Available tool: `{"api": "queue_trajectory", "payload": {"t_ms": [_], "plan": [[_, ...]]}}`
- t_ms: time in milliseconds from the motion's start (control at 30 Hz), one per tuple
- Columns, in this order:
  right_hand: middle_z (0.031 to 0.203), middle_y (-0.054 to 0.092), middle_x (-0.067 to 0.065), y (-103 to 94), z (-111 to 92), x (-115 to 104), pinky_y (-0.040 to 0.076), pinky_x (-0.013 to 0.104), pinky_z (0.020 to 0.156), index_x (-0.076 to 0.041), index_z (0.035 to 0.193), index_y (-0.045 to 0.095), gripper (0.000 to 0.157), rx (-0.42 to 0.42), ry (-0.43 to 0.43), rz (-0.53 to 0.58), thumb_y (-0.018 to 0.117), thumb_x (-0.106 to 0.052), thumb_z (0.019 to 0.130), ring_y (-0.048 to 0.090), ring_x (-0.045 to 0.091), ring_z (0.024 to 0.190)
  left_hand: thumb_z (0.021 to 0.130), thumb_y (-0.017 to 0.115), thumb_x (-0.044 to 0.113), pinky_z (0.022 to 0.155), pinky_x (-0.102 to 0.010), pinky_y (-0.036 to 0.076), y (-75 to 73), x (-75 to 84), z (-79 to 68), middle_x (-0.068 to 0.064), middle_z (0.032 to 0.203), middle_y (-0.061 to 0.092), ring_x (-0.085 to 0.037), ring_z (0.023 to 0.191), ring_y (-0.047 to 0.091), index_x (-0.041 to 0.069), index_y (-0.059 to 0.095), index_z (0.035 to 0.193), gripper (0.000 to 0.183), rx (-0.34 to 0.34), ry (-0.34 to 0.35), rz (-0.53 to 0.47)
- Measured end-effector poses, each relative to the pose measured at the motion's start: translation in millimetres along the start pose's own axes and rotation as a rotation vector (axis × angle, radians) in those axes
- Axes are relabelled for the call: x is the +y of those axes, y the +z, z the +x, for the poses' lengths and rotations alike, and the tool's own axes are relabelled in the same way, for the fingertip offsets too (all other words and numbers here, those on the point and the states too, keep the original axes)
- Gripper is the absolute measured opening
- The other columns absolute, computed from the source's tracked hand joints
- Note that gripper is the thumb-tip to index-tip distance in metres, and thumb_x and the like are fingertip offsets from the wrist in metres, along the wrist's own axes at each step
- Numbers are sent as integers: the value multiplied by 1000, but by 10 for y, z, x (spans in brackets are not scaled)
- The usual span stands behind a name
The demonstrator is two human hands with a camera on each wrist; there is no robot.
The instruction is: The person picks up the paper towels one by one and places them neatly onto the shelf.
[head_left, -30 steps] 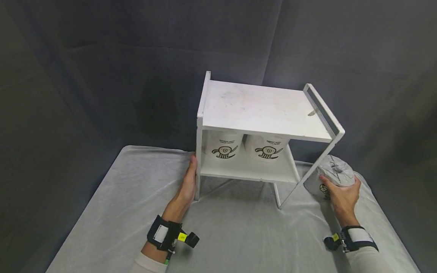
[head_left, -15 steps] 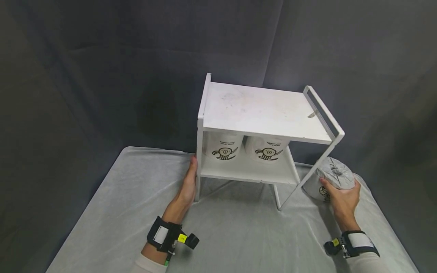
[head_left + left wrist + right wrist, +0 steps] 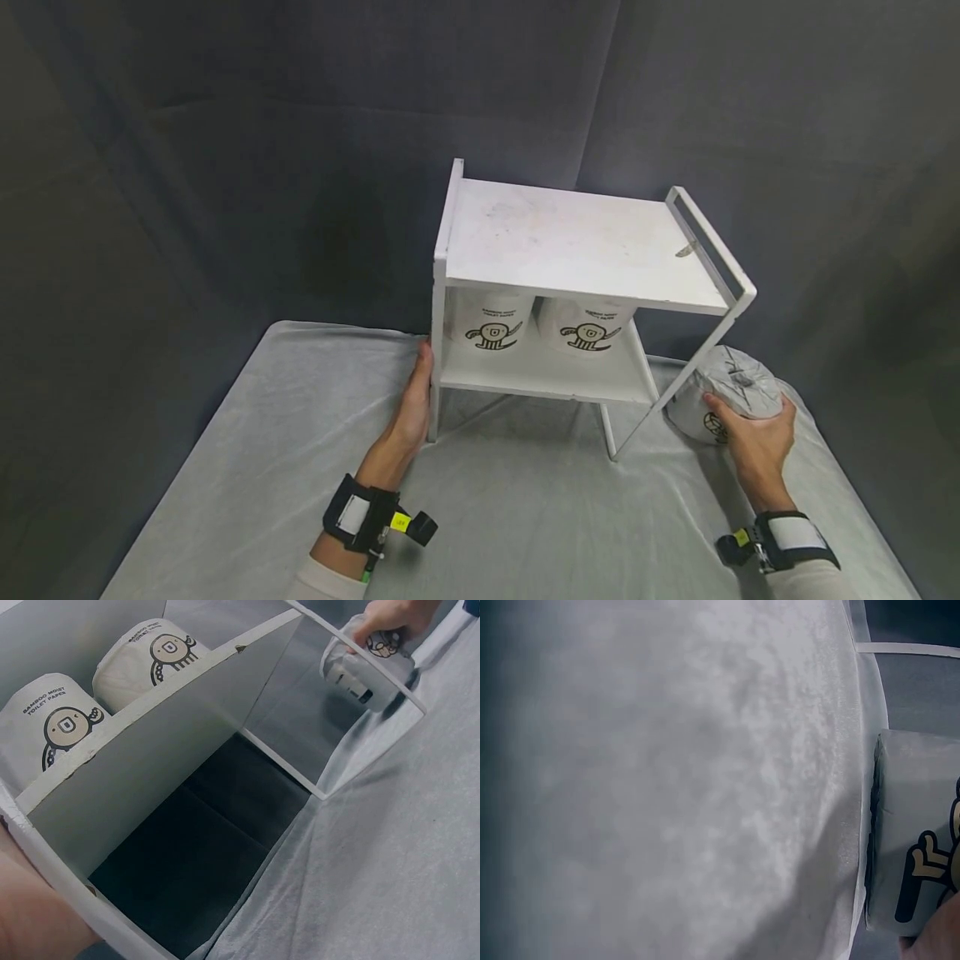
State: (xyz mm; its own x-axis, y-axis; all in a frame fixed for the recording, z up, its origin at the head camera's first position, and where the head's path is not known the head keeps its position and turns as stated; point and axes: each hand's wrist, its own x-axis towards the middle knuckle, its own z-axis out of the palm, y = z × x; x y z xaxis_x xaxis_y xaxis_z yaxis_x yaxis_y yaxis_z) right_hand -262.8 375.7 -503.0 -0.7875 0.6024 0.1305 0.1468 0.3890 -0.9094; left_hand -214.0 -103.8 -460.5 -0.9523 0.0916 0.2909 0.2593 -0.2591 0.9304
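Observation:
A small white two-tier shelf (image 3: 585,242) stands on the cloth-covered table. Two paper-wrapped toilet paper rolls, a left roll (image 3: 492,321) and a right roll (image 3: 588,327), stand side by side on its lower tier, each printed with a cartoon dog. My left hand (image 3: 408,408) lies along the outside of the shelf's left side frame, thumb upward; its other fingers are mostly hidden. Beyond the right frame, my right hand (image 3: 761,442) grips a third wrapped toilet paper roll (image 3: 738,379), thumb on its near left side. In the right wrist view this roll (image 3: 915,795) shows its printed side.
The grey cloth (image 3: 525,517) covers the table, whose rounded back corners meet a dark curtain (image 3: 300,167). The shelf's right frame (image 3: 712,333) slants between the shelf and the held roll. A torn mark (image 3: 686,248) shows on the top tier.
My right hand and the roll in it have shifted very slightly toward me. The left hand and the shelf look the same, apart from slight camera movement.

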Motion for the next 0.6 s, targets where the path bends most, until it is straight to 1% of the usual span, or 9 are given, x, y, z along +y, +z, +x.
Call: {"api": "queue_trajectory", "payload": {"t_ms": [100, 200, 400, 600], "plan": [[162, 43, 10, -14, -19, 3, 32, 37, 122, -17, 165, 28, 105, 7, -17, -2, 92, -31, 83, 43, 25, 144, 108, 15, 68, 129, -57, -10, -2, -4, 1, -15, 177, -6, -31, 163, -10, 3, -7, 169, 91, -3, 4, 1], [162, 41, 11, -37, -41, 5, 33, 38, 122, -18, 165, 27, 104, -4, -18, -16, 91, -33, 84, 42, 26, 144, 108, 15, 68, 129, -57, -10, -1, -4, 5, -15, 177, -5, -31, 163, -9, 3, -7, 168, 91, -6, 13, 4], [156, 45, 7, -79, -103, 2, 37, 35, 114, -19, 163, 32, 100, -11, -39, -10, 92, -33, 84, 45, 21, 138, 108, 15, 68, 130, -54, -9, 8, 1, 13, -14, 178, -8, -30, 163, -12, 2, -7, 168, 92, 4, 10, 0], [154, 45, 6, -112, -177, -36, 37, 32, 112, -17, 162, 33, 100, -13, -51, -16, 93, -30, 83, 45, 20, 136, 110, 13, 64, 130, -53, -9, 3, 9, 11, -14, 178, -9, -28, 163, -12, 2, -7, 168, 88, 8, 24, 5]]}}
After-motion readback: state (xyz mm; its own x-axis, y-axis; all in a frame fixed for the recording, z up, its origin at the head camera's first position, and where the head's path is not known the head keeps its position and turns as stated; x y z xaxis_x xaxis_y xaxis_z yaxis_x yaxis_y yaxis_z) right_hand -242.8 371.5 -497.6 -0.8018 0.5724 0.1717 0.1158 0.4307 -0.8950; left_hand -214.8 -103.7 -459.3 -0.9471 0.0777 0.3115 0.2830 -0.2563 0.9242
